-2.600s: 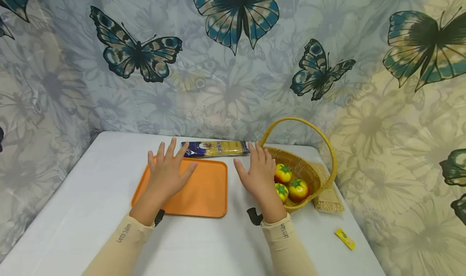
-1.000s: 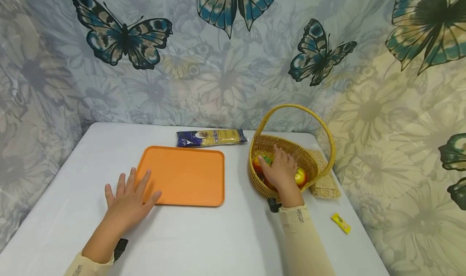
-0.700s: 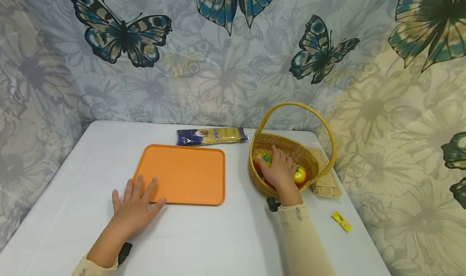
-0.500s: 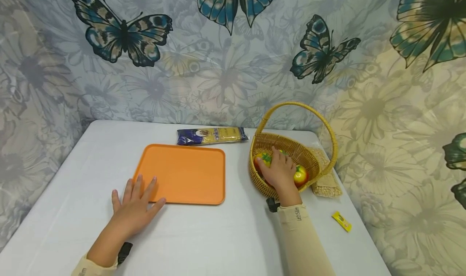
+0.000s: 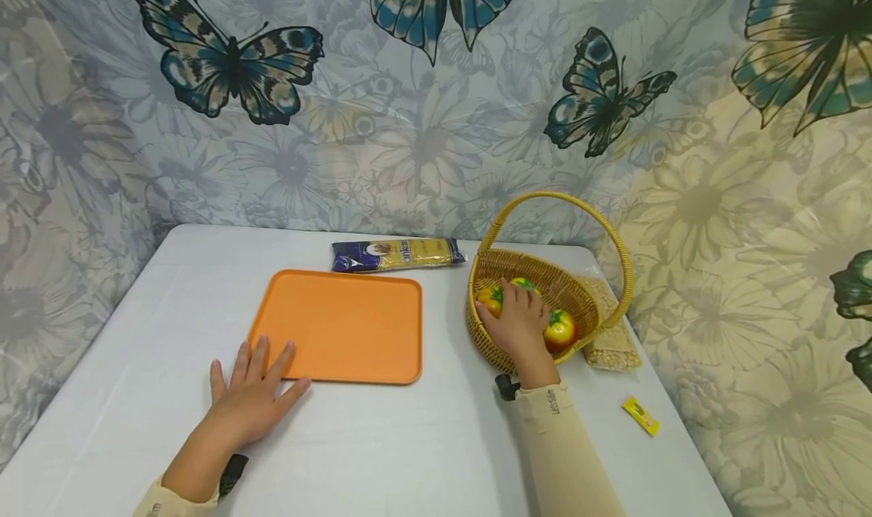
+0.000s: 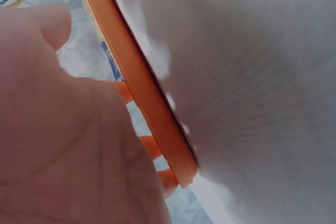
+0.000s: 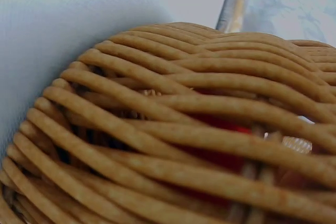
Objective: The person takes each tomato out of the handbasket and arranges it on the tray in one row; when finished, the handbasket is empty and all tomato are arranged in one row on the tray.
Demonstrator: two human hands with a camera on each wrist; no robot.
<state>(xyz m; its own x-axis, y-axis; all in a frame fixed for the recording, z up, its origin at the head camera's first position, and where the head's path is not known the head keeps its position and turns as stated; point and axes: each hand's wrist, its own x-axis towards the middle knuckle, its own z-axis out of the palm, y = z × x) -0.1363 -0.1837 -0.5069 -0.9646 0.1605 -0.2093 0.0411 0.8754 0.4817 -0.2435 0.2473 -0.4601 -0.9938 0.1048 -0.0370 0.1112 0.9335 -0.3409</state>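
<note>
An orange tray [image 5: 354, 328] lies on the white table. My left hand [image 5: 248, 407] is spread at its front left corner, fingers straight over the rim; the left wrist view shows the tray's edge [image 6: 142, 87] close beside the palm. My right hand [image 5: 521, 324] reaches into a wicker basket [image 5: 565, 282] with fingers bent down. Its thumb and index finger straddle a yellow-and-red tomato [image 5: 489, 300] with a green calyx. Another tomato [image 5: 560, 331] sits right of the hand, and a third [image 5: 523, 284] peeks out behind. The basket wall [image 7: 210, 98] hides the fingers in the right wrist view.
A blue-and-yellow pasta packet [image 5: 398, 255] lies behind the tray. Right of the basket, whose tall handle [image 5: 552, 194] arches up, rests a clear bag of beige grains [image 5: 611, 347]. A small yellow packet [image 5: 640, 416] lies near the right edge. Patterned cloth [image 5: 422, 146] hangs behind.
Both hands were raised above the table; the left came down at the tray's corner, the right into the basket. Lately the right hand and the left tomato shifted slightly left, uncovering more of the others.
</note>
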